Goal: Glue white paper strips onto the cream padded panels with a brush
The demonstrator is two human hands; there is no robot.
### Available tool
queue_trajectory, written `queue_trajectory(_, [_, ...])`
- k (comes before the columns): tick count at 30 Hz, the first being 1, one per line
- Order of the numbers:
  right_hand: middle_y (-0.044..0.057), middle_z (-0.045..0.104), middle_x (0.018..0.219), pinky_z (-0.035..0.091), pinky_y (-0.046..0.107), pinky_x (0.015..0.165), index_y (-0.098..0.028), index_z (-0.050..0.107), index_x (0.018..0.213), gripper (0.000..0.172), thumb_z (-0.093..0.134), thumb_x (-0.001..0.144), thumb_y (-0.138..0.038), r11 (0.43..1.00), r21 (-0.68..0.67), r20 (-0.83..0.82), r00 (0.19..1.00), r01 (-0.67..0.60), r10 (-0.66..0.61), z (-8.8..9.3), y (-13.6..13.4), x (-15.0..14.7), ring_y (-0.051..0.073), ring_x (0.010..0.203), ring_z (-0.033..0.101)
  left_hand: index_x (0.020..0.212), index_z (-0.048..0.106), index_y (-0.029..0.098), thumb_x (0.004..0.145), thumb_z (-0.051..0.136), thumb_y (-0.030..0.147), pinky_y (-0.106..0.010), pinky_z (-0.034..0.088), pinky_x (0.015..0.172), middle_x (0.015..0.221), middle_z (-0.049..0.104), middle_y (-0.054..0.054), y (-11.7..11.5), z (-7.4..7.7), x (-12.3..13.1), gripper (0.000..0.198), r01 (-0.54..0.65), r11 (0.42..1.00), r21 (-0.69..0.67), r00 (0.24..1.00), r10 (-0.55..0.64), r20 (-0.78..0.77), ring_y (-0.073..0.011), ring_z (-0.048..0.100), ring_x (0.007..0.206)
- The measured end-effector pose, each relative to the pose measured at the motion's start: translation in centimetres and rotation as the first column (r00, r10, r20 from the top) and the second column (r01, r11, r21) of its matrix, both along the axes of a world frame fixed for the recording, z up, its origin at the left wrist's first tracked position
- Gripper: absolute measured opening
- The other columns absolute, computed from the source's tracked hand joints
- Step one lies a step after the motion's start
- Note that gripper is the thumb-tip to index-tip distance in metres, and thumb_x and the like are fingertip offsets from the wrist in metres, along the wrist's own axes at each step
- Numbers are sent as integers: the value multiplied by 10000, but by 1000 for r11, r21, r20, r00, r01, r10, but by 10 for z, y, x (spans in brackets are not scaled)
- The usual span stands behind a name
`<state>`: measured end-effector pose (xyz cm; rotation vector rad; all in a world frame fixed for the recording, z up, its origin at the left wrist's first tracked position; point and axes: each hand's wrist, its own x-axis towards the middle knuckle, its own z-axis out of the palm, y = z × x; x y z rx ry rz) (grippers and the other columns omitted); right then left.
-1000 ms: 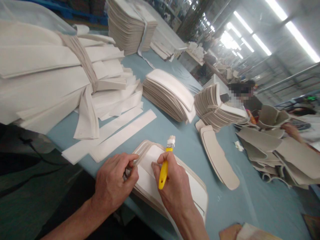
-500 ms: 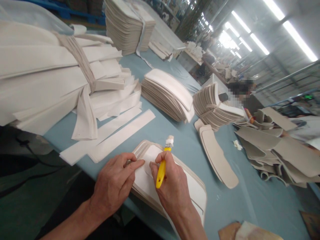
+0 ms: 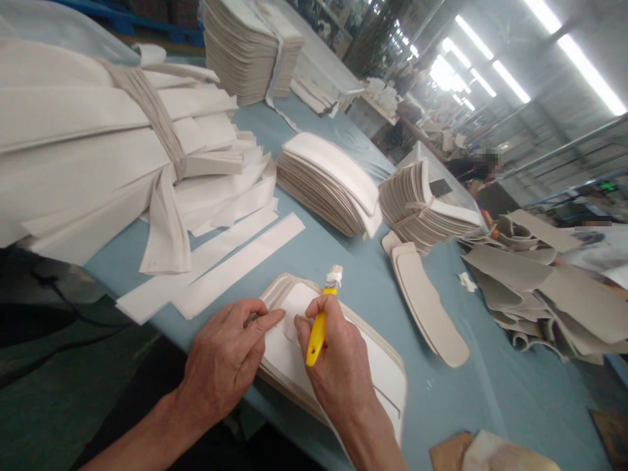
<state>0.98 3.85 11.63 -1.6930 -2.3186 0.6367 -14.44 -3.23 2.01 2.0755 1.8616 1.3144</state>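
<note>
My right hand is closed round a paintbrush with a yellow handle, its white-coated bristles pointing away from me. The thumb and fingertips of that hand bear on a white panel with rounded corners and a thin slit. This panel lies on top of a stack of beige-edged panels at the table's near edge. At the stack's left end, my left hand has bent fingers and presses its thumb onto the top panel. The undersides of both hands are hidden.
White strips lie beyond my left hand, beside a large tied bundle. Other panel stacks stand farther back. Two loose curved panels lie right of the brush. Grey-beige sheets are piled at the right, near another person.
The view has shifted very slightly. Both hands and the brush keep almost the same place on the panel.
</note>
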Motion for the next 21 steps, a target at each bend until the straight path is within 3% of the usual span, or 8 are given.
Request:
queue_trajectory(7, [-36, 662, 653, 307, 252, 569, -281, 530, 994, 44, 545, 954, -295, 999, 40, 97, 995, -33, 29, 4, -2, -2, 240, 612, 670, 1302, 642, 189, 1016, 399, 121, -333, 491, 839, 1112, 607, -64, 1, 1, 0, 382, -1, 1000, -16, 1000, 0, -20, -196, 602, 952])
queue_trajectory(14, [-14, 706, 701, 269, 262, 567, -264, 550, 1018, 62, 555, 964, -234, 996, -12, 245, 966, -86, 87, 16, -2, -7, 267, 659, 711, 1286, 665, 186, 1003, 409, 131, -341, 503, 838, 1106, 632, -69, 1, 2, 0, 386, -11, 1000, -19, 1000, 10, -26, -206, 618, 943])
queue_trajectory(21, [11, 761, 791, 227, 280, 568, -251, 558, 1029, 45, 593, 1013, -228, 999, -1, 423, 905, -41, 38, 20, 4, -21, 249, 743, 762, 1284, 664, 204, 998, 403, 133, -341, 510, 825, 1086, 645, -67, 1, 4, 0, 394, -19, 1000, -14, 999, 18, -29, -206, 625, 925])
